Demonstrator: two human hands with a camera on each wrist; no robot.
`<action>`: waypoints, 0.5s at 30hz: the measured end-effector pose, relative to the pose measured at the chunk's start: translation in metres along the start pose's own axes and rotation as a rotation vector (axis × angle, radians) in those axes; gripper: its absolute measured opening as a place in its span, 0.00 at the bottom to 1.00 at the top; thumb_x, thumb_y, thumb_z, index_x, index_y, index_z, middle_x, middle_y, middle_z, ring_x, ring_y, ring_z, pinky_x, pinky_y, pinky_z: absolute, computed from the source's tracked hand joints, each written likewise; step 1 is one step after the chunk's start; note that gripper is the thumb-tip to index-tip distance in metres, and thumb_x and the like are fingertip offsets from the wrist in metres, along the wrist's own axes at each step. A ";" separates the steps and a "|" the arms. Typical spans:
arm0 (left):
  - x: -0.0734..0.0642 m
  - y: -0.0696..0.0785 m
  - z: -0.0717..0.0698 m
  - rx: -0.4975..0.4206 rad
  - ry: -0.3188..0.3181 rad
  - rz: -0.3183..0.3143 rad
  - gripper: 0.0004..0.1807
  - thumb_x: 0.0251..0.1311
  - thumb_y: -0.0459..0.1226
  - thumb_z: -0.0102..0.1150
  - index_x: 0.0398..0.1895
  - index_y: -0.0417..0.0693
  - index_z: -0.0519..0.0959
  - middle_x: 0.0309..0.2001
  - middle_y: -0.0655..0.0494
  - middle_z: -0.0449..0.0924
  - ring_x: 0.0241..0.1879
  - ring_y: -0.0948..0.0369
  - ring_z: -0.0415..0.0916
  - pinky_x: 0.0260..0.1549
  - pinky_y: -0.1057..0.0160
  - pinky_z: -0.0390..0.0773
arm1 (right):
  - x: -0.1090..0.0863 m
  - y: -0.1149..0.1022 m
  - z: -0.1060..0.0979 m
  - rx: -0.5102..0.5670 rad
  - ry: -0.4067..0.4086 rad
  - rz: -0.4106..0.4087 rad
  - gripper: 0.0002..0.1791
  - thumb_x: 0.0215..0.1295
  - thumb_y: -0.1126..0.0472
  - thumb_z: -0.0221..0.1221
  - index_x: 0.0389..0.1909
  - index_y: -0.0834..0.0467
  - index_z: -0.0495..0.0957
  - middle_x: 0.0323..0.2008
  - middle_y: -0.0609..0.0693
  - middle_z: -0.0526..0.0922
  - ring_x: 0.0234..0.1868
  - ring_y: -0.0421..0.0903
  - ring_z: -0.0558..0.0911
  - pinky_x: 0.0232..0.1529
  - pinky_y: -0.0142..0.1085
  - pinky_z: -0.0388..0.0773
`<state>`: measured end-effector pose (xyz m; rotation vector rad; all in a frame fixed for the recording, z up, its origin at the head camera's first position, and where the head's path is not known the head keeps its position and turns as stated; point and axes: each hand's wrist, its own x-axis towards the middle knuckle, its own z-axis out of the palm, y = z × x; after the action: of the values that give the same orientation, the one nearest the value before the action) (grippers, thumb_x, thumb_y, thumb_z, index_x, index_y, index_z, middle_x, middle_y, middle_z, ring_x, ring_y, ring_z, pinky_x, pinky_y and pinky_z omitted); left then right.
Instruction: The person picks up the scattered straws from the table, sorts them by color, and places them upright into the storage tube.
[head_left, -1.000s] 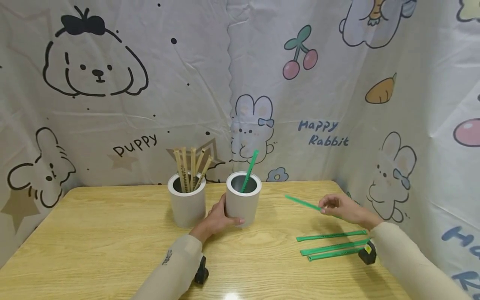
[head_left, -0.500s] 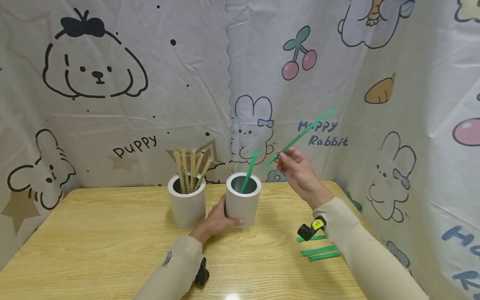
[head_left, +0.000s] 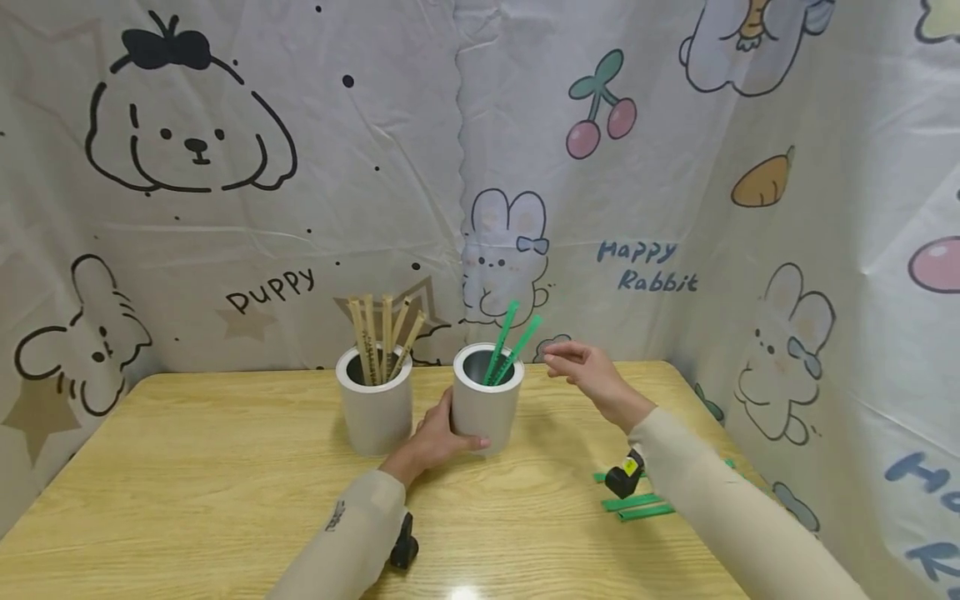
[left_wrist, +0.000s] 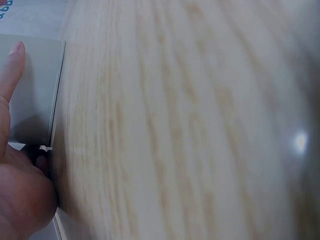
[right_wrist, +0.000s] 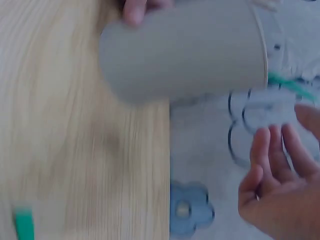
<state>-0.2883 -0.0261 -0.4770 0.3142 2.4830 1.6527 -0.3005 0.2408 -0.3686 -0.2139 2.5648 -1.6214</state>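
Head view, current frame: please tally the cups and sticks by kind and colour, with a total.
White cups: 2
Tan sticks: 5 visible, all in the left cup
Green sticks: 5 visible (2 in the right cup, 3 on the table, partly behind the right sleeve)
Total: 12

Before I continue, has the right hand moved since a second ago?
Yes: against the Happy Rabbit lettering, the right hand has moved left, closer to the cup with green straws.
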 end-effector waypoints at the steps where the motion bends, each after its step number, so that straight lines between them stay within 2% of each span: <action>1: 0.000 0.000 0.000 0.000 0.001 -0.002 0.61 0.47 0.43 0.81 0.81 0.48 0.50 0.75 0.40 0.63 0.73 0.42 0.63 0.74 0.40 0.60 | -0.002 0.004 -0.007 -0.033 -0.018 -0.006 0.24 0.76 0.52 0.56 0.64 0.64 0.74 0.58 0.58 0.82 0.50 0.45 0.82 0.67 0.55 0.70; 5: 0.001 0.001 -0.002 0.009 0.005 -0.006 0.61 0.47 0.43 0.81 0.81 0.49 0.50 0.75 0.41 0.64 0.73 0.42 0.64 0.74 0.40 0.60 | -0.015 0.026 -0.038 -0.141 -0.123 -0.040 0.25 0.76 0.53 0.57 0.65 0.64 0.74 0.64 0.63 0.77 0.61 0.56 0.80 0.70 0.60 0.68; 8: 0.002 0.001 -0.003 0.009 0.009 -0.011 0.61 0.47 0.43 0.81 0.81 0.49 0.51 0.75 0.41 0.64 0.73 0.42 0.63 0.74 0.40 0.60 | -0.030 0.050 -0.064 -0.189 -0.208 -0.059 0.26 0.75 0.53 0.57 0.66 0.64 0.73 0.67 0.65 0.74 0.65 0.60 0.76 0.70 0.60 0.68; 12: 0.002 0.000 -0.002 -0.006 0.004 -0.017 0.62 0.47 0.42 0.81 0.81 0.49 0.50 0.76 0.41 0.63 0.74 0.42 0.62 0.75 0.40 0.58 | -0.050 0.085 -0.095 -0.234 -0.270 -0.058 0.26 0.75 0.55 0.58 0.66 0.67 0.72 0.68 0.67 0.73 0.62 0.53 0.79 0.65 0.58 0.74; 15: 0.001 -0.001 -0.001 -0.012 -0.004 -0.017 0.62 0.47 0.42 0.81 0.81 0.49 0.49 0.76 0.41 0.62 0.74 0.42 0.62 0.75 0.40 0.58 | -0.063 0.106 -0.112 -0.259 -0.276 -0.018 0.25 0.73 0.56 0.59 0.65 0.67 0.74 0.66 0.67 0.75 0.56 0.44 0.81 0.59 0.48 0.79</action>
<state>-0.2898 -0.0272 -0.4773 0.2933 2.4655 1.6579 -0.2631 0.3962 -0.4162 -0.4478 2.5503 -1.1635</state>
